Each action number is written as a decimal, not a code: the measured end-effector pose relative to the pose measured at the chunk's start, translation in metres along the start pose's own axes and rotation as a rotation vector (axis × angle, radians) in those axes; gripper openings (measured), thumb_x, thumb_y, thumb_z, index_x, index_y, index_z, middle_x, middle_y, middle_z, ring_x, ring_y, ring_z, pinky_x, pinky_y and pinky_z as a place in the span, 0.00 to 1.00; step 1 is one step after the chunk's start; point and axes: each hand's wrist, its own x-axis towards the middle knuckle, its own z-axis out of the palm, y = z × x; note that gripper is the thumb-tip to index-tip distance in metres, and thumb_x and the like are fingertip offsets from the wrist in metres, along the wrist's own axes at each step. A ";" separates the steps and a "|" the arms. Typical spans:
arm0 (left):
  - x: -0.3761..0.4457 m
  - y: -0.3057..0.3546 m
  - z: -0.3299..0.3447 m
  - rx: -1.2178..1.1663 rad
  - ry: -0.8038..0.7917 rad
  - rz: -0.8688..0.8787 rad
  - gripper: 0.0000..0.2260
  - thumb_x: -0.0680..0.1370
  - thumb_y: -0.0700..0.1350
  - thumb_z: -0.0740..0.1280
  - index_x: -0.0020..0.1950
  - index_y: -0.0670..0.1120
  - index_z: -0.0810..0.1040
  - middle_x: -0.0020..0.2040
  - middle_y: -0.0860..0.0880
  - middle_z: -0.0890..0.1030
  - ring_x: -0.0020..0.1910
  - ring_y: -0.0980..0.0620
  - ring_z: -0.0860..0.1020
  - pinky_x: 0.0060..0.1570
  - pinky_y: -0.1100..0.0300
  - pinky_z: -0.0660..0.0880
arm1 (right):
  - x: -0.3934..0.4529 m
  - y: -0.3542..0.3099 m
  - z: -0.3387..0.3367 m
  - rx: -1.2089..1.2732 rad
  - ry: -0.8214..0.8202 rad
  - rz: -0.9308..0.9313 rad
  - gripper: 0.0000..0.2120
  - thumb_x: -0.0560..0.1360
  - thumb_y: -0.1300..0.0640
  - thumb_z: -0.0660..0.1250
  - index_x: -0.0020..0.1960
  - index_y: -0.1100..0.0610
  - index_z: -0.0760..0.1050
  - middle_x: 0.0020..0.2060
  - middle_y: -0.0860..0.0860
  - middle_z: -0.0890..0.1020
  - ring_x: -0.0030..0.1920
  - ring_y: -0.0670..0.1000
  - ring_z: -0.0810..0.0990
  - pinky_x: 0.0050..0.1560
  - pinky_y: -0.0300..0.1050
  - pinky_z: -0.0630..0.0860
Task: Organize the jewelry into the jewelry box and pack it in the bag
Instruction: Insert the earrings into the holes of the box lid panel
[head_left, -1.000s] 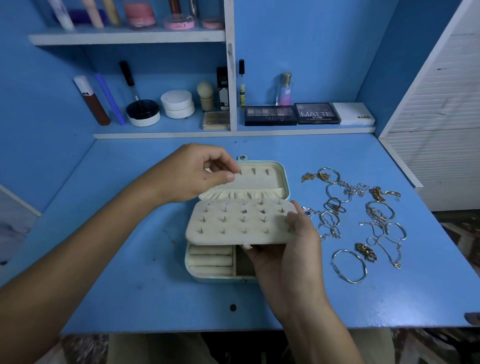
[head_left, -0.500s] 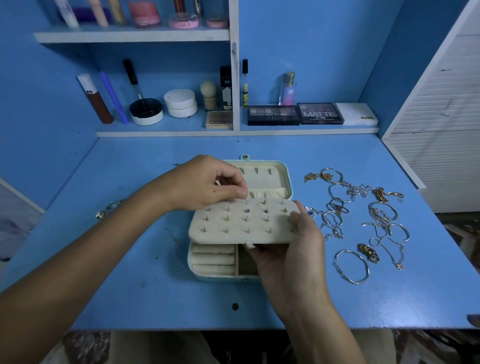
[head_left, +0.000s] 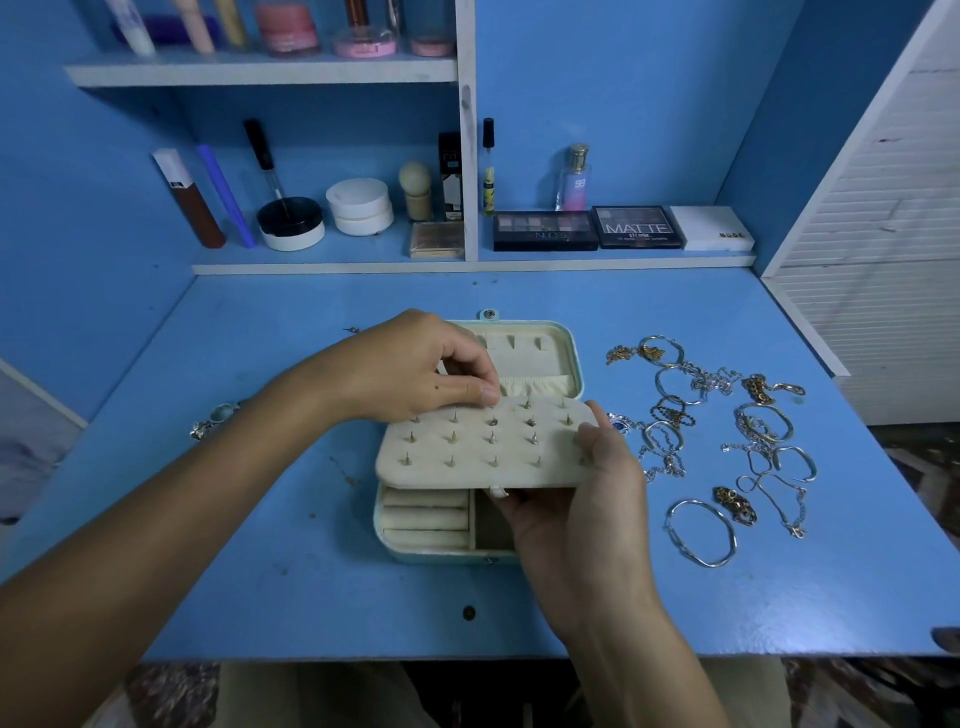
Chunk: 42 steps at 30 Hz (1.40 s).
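Observation:
A pale green jewelry box (head_left: 431, 555) lies open in the middle of the blue table, its lid (head_left: 566, 343) flat behind it. My right hand (head_left: 576, 499) grips the right end of the cream earring panel (head_left: 483, 467), holding it level above the box's base. Several earring posts stick up from the panel. My left hand (head_left: 415, 369) pinches something small at the panel's far edge; the item itself is too small to make out. Loose bracelets, chains and charms (head_left: 727, 431) lie spread on the table to the right of the box.
A couple of small jewelry pieces (head_left: 213, 421) lie at the table's left, beside my left forearm. Cosmetics, eyeshadow palettes (head_left: 587, 228) and bottles line the shelf behind the table. A white slatted panel (head_left: 883, 260) stands at the right. No bag is in view.
My left hand has come down from above the lid to the far edge of the earring panel. The panel and my right hand have stayed about where they were.

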 end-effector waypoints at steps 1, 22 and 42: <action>0.000 0.000 0.000 0.007 -0.004 0.004 0.04 0.76 0.50 0.72 0.48 0.52 0.85 0.44 0.60 0.84 0.45 0.62 0.80 0.46 0.69 0.74 | 0.000 0.000 0.000 0.001 0.003 0.002 0.17 0.81 0.58 0.52 0.65 0.56 0.74 0.52 0.57 0.83 0.46 0.55 0.81 0.35 0.47 0.78; 0.009 0.015 -0.007 0.109 -0.095 -0.058 0.04 0.74 0.45 0.70 0.42 0.54 0.83 0.39 0.55 0.84 0.40 0.59 0.81 0.41 0.67 0.76 | 0.000 0.000 0.001 0.019 0.012 -0.001 0.17 0.81 0.58 0.52 0.64 0.54 0.74 0.53 0.57 0.84 0.45 0.54 0.83 0.39 0.49 0.79; 0.017 0.023 -0.011 0.161 -0.172 -0.122 0.03 0.72 0.46 0.71 0.40 0.54 0.83 0.36 0.60 0.83 0.37 0.62 0.80 0.42 0.63 0.78 | -0.001 0.000 0.001 0.009 0.021 0.001 0.18 0.82 0.58 0.53 0.69 0.53 0.72 0.54 0.57 0.85 0.44 0.53 0.84 0.39 0.49 0.80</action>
